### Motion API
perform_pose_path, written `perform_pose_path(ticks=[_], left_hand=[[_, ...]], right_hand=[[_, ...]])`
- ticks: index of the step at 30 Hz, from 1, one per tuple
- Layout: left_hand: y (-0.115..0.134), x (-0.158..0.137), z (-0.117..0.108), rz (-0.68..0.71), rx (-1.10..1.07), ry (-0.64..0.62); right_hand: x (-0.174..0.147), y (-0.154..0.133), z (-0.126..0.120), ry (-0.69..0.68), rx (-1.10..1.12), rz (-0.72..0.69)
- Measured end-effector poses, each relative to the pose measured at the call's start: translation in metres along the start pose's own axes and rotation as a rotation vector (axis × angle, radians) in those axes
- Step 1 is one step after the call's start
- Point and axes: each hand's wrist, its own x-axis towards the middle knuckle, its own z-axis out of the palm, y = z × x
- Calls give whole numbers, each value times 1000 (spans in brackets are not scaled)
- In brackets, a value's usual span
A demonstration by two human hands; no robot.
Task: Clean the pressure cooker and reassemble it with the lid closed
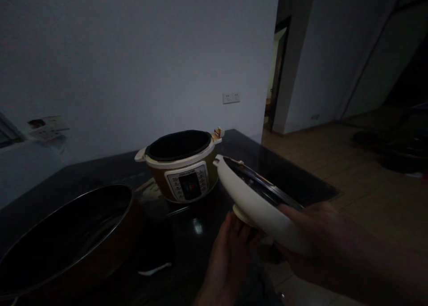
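Note:
A white pressure cooker lid (259, 205) is held tilted in front of me, its dark metal underside facing up and away. My right hand (314, 234) grips its near right edge, thumb over the rim. Beneath the lid, my left hand (230, 252) closes its fingers about the pale knob on the outer side. Just beyond the lid stands the electric pressure cooker (187, 179), uncovered, with a dark inside, a white rim, side handles and a control panel on its front.
A large dark wok (130, 221) occupies the left front of the black countertop (197, 248). A crumpled pale cloth or paper (149, 191) lies beside the cooker. A wall socket (231, 98) is behind; tiled floor (307, 152) and a doorway are to the right.

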Motion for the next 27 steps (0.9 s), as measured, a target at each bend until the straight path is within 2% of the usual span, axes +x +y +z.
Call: perform_pose_path(ticks=[4,12,15,21,24,27], left_hand=[[-17,9,-12,-53,9,15],[-29,54,-25,-168,90,31],[-29,72,-25,-171,52,43],[-30,95,-23,-69,-1,64],[-36,104,-21,-53,-33,72],[-41,115,-20,-46,-65,96]], right_hand=[[-7,5,17,-45,-4,-117],[3,15,30,-279,-323,-370],[15,24,34,-349,-374,-339],[39,42,32,-441,-370,-206],[46,48,30,-518,-388,-250],[54,56,31,-538,-413,-298]])
